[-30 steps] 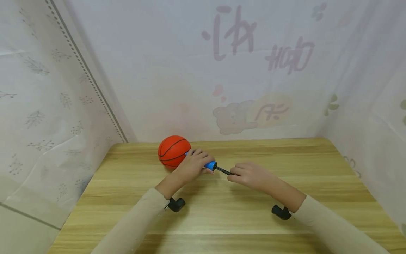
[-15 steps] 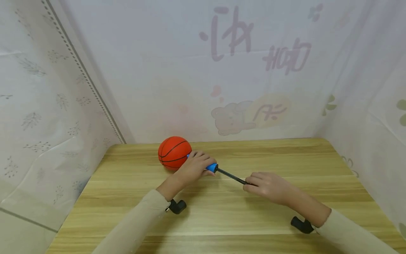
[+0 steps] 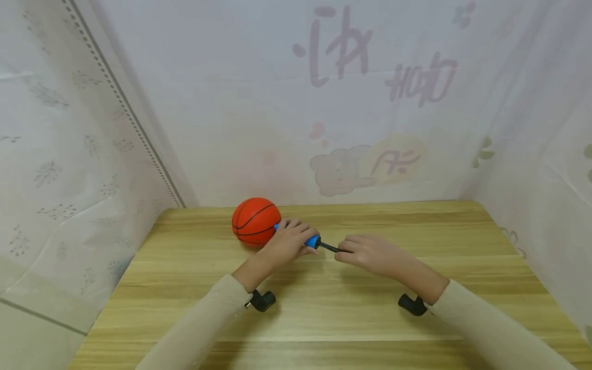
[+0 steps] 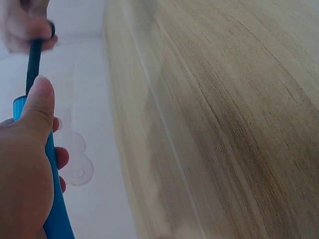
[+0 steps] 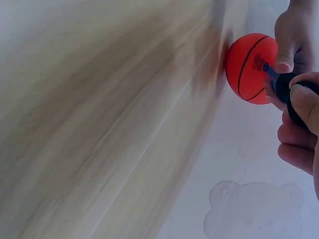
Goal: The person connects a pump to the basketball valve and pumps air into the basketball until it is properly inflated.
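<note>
A blue hand pump (image 3: 313,241) points its tip at an orange-red basketball (image 3: 253,218) with black lines, and in the right wrist view that tip meets the ball (image 5: 249,69). My left hand (image 3: 288,241) grips the pump's blue barrel, fingers wrapped round it, as the left wrist view also shows with the barrel (image 4: 56,199). My right hand (image 3: 367,253) holds the black handle (image 5: 297,107) at the end of the dark rod (image 4: 33,64). A short length of rod shows between barrel and right hand. The hand hides most of the handle in the head view.
Everything rests on or over a wood-grain table (image 3: 342,313). A pale printed curtain (image 3: 259,103) rises behind its back edge, with more patterned cloth (image 3: 60,169) at the left. Black wrist mounts (image 3: 262,300) hang below both wrists.
My right hand drew the rod out to the right by half a second ago, and now it is back closer to the barrel. The left hand and the basketball stay nearly in place.
</note>
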`<state>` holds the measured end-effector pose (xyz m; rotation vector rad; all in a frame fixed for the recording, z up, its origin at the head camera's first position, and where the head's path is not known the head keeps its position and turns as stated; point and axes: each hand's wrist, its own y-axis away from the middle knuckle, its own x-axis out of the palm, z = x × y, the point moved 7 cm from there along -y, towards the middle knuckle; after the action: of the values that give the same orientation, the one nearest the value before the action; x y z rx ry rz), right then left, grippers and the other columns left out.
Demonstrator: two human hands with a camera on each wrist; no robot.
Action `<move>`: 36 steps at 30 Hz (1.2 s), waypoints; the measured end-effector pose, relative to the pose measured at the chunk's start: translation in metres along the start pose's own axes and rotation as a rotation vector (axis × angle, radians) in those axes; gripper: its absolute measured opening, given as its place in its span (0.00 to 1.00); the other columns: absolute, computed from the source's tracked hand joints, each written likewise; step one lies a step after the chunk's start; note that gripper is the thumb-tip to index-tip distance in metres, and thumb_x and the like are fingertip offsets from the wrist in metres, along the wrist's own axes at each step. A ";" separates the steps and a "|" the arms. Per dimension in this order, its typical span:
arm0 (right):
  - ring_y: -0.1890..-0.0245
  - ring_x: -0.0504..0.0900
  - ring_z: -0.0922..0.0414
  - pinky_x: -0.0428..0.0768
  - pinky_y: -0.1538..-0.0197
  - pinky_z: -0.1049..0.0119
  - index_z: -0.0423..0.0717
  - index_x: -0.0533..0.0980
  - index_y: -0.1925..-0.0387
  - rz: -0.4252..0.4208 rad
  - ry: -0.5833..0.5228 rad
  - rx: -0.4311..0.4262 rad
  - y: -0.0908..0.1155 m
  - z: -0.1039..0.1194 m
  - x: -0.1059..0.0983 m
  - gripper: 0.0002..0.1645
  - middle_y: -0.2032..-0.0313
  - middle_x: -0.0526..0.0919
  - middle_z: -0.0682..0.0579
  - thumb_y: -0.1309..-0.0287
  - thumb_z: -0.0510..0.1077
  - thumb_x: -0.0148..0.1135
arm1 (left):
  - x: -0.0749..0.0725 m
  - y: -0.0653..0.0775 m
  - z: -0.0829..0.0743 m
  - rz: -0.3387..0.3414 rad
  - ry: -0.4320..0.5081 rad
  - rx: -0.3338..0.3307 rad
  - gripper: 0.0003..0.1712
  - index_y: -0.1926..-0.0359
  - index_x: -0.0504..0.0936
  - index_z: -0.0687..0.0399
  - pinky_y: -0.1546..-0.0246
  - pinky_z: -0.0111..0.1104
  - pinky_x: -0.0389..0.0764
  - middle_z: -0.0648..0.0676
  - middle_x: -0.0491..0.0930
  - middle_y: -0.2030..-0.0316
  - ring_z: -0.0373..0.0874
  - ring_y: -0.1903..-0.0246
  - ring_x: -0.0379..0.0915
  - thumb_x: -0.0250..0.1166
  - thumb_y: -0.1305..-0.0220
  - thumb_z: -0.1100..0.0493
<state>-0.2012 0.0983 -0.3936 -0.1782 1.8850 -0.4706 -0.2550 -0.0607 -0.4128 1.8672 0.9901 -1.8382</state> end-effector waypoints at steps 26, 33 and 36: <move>0.68 0.78 0.59 0.79 0.65 0.70 0.46 0.79 0.59 -0.047 0.100 -0.085 0.003 0.015 -0.010 0.25 0.65 0.81 0.53 0.17 0.39 0.33 | -0.006 0.011 0.011 -0.025 0.002 0.004 0.24 0.44 0.80 0.46 0.43 0.46 0.68 0.47 0.81 0.50 0.48 0.46 0.70 0.65 0.35 0.41; 0.67 0.79 0.58 0.80 0.65 0.68 0.45 0.81 0.58 -0.056 0.089 -0.076 0.021 0.025 -0.027 0.30 0.64 0.82 0.52 0.17 0.39 0.28 | -0.007 0.011 0.011 -0.042 0.024 0.010 0.22 0.45 0.81 0.48 0.43 0.47 0.68 0.49 0.82 0.51 0.50 0.45 0.70 0.70 0.37 0.45; 0.67 0.79 0.58 0.81 0.64 0.68 0.46 0.81 0.59 -0.054 0.085 -0.066 0.025 0.026 -0.029 0.30 0.64 0.82 0.52 0.17 0.39 0.28 | -0.006 0.010 0.011 -0.035 0.027 0.011 0.21 0.46 0.81 0.47 0.42 0.48 0.68 0.49 0.82 0.51 0.50 0.46 0.70 0.70 0.37 0.46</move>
<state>-0.1635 0.1252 -0.3860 -0.2574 1.9844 -0.4589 -0.2555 -0.0764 -0.4101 1.8968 1.0303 -1.8468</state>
